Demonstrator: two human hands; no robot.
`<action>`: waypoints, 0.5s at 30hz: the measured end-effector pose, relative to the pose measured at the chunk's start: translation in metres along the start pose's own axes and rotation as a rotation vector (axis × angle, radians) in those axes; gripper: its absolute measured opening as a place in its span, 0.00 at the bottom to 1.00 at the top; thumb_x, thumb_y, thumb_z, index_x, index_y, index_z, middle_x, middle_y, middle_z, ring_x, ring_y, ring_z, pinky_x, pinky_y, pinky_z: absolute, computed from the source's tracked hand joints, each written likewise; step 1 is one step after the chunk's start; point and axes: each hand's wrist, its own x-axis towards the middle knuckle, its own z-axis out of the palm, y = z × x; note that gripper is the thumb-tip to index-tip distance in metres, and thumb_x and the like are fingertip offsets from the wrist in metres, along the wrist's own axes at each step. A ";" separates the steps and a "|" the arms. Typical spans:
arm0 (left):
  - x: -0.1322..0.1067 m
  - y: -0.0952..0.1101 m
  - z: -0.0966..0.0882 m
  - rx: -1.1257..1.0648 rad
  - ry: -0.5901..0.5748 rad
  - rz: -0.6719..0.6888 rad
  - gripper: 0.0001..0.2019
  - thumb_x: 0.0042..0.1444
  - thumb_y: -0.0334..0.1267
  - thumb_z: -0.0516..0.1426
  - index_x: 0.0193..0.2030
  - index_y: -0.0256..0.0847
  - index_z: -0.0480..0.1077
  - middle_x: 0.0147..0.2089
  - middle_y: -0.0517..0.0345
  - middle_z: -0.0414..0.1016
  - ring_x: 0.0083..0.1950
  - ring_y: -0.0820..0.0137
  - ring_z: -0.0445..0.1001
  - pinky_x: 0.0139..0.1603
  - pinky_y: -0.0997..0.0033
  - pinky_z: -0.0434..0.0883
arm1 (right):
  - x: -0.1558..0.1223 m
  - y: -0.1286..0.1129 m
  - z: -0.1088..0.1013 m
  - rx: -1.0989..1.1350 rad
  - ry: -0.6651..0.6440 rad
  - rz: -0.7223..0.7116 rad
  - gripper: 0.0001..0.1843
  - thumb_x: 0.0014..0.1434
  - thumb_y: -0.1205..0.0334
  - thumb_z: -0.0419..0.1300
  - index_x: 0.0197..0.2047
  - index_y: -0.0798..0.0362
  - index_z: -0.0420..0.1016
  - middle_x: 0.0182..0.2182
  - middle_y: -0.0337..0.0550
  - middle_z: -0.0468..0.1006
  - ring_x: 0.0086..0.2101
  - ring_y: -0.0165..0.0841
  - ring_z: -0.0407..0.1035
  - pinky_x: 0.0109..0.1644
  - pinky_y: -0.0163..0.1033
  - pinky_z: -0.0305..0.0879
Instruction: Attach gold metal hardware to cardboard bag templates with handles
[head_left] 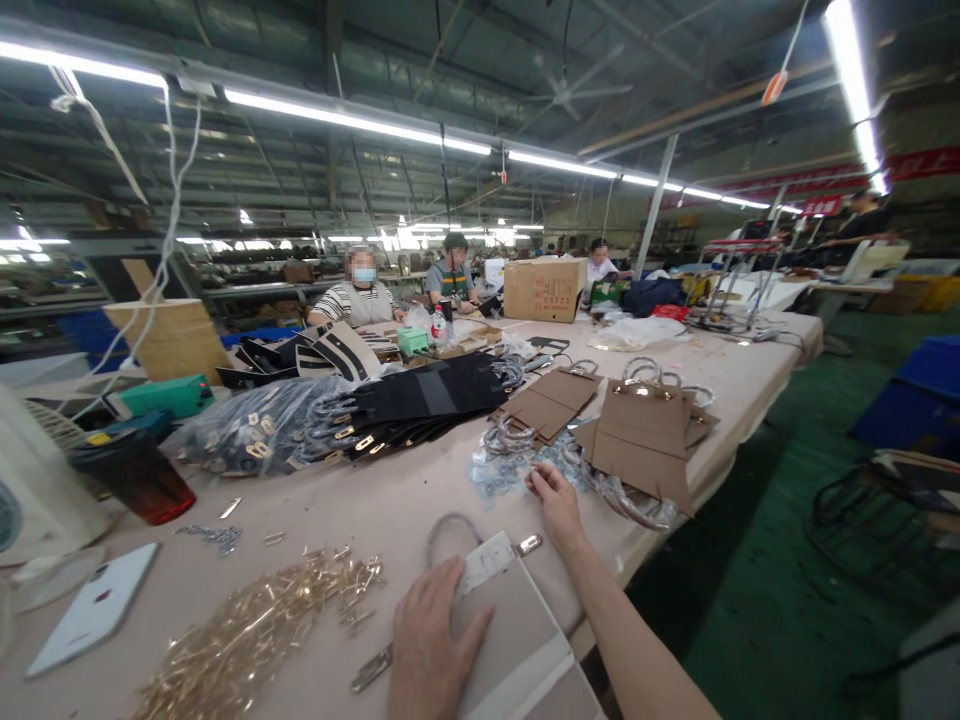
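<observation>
My left hand (435, 632) lies with fingers stretched out on the edge of a taupe bag panel (517, 630) at the table's front edge. The panel has a looped handle (442, 525) wrapped in clear film and a metal clasp piece (530, 544) at its corner. Beyond the panel, my right hand (556, 500) is raised with thumb and fingertips pinched together; what they hold is too small to make out. Close to it lies a scatter of small clear-bluish pieces (491, 478). A heap of small gold metal fittings (262, 630) spreads left of my left hand.
Brown bag panels with wrapped handles (645, 440) lie at right, black panels (427, 400) in the middle. At left are a white phone (96, 610), a dark cup (139, 475) and a plastic-wrapped bundle (247, 425). Co-workers sit beyond, near a cardboard box (541, 290).
</observation>
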 end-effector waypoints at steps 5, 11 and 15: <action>0.000 0.009 -0.005 -0.013 -0.035 -0.034 0.27 0.62 0.49 0.64 0.65 0.45 0.69 0.63 0.49 0.78 0.62 0.52 0.75 0.61 0.44 0.73 | -0.001 -0.003 -0.001 0.027 -0.006 0.025 0.23 0.52 0.46 0.71 0.46 0.50 0.82 0.37 0.44 0.83 0.37 0.37 0.77 0.45 0.44 0.76; -0.003 0.017 -0.015 -0.049 0.001 -0.026 0.26 0.65 0.43 0.62 0.68 0.43 0.65 0.69 0.46 0.70 0.70 0.53 0.68 0.70 0.44 0.68 | -0.001 0.001 -0.003 0.025 -0.012 0.052 0.24 0.52 0.47 0.71 0.48 0.51 0.81 0.37 0.43 0.82 0.36 0.35 0.75 0.42 0.40 0.73; 0.007 0.028 -0.021 -0.094 -0.021 0.014 0.24 0.65 0.33 0.59 0.67 0.46 0.65 0.69 0.49 0.71 0.70 0.55 0.67 0.71 0.45 0.66 | 0.000 0.002 -0.003 -0.006 -0.017 0.035 0.26 0.51 0.46 0.72 0.49 0.52 0.81 0.36 0.43 0.82 0.36 0.35 0.75 0.41 0.41 0.73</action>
